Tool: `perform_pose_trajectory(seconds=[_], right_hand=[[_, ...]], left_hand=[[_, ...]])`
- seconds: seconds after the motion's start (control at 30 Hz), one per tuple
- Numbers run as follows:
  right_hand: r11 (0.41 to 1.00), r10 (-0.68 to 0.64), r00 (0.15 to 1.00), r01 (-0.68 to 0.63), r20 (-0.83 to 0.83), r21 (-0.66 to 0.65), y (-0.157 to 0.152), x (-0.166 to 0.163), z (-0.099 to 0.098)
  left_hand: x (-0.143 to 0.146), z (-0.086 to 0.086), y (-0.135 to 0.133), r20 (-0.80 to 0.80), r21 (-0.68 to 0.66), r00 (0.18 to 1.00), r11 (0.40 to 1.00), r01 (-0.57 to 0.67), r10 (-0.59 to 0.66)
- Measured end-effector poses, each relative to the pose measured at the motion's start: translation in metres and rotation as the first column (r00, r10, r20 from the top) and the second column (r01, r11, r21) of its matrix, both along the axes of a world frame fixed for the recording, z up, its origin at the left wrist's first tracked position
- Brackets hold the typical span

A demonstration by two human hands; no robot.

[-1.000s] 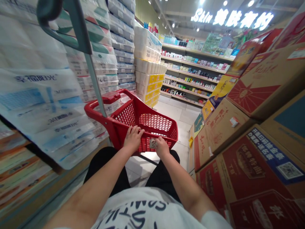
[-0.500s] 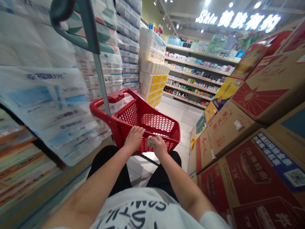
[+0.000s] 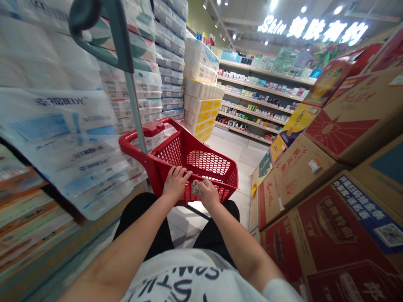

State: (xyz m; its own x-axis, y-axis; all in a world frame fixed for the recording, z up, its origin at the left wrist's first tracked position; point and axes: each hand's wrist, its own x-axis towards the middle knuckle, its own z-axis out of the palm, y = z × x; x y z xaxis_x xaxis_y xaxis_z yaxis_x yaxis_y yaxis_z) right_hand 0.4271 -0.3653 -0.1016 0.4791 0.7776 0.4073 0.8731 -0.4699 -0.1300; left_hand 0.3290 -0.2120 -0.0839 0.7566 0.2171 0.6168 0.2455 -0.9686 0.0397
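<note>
A red plastic shopping basket (image 3: 208, 161) on wheels stands on the aisle floor in front of me, with a grey pull handle (image 3: 103, 37) rising at its left. My left hand (image 3: 175, 183) rests on the near rim of the basket, fingers curled over the edge. My right hand (image 3: 207, 193) is closed round a small crumpled grey-white thing (image 3: 195, 187) held against the same rim. The inside of the basket shows no goods.
Stacked packs of tissue and toilet paper (image 3: 63, 126) line the left side. Cardboard cartons (image 3: 340, 167) are piled high on the right. A tiled aisle floor (image 3: 233, 151) runs ahead to shelves of small bottles and boxes (image 3: 258, 105) under a lit sign.
The basket and both hands have kept their hold. The view has shifted slightly forward and right, so the basket sits a little further right in the picture than one second ago.
</note>
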Motion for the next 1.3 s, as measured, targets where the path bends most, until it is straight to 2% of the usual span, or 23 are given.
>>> perform_pose_trajectory(seconds=[0.2,0.33,0.5,0.67,0.83,0.97,1.1,1.3], right_hand=[[0.995,-0.025,1.0,0.023,-0.019,-0.097,0.004,-0.001,0.004],[0.997,0.009,1.0,-0.007,0.024,-0.078,0.009,-0.002,0.006],[0.992,-0.01,1.0,0.012,0.012,-0.128,0.01,-0.005,0.001],[0.999,0.035,0.998,-0.033,0.051,-0.039,0.01,-0.005,0.004],[0.996,0.05,0.996,-0.044,0.078,-0.084,0.012,-0.001,0.008],[0.999,0.047,0.995,-0.046,0.093,-0.014,0.011,-0.002,0.009],[0.995,-0.005,0.999,0.01,0.054,-0.102,0.008,-0.003,0.007],[0.999,0.014,0.998,-0.012,0.059,-0.034,0.007,-0.002,0.009]], left_hand=[[0.0,0.002,0.001,-0.022,0.036,1.0,0.999,0.005,-0.005],[0.0,0.003,0.002,-0.033,0.05,0.999,0.999,-0.002,0.004],[0.0,0.003,0.003,-0.028,0.049,1.0,0.999,0.003,-0.002],[0.001,0.002,0.003,-0.018,0.034,1.0,0.999,0.016,-0.016],[0.001,0.002,0.003,-0.022,0.036,1.0,0.999,0.014,-0.014],[0.0,0.002,0.003,-0.017,0.031,1.0,0.999,0.017,-0.016],[0.0,0.003,0.003,-0.017,0.025,1.0,0.999,0.021,-0.021],[0.0,0.004,0.003,-0.018,0.015,0.999,1.0,0.027,-0.027]])
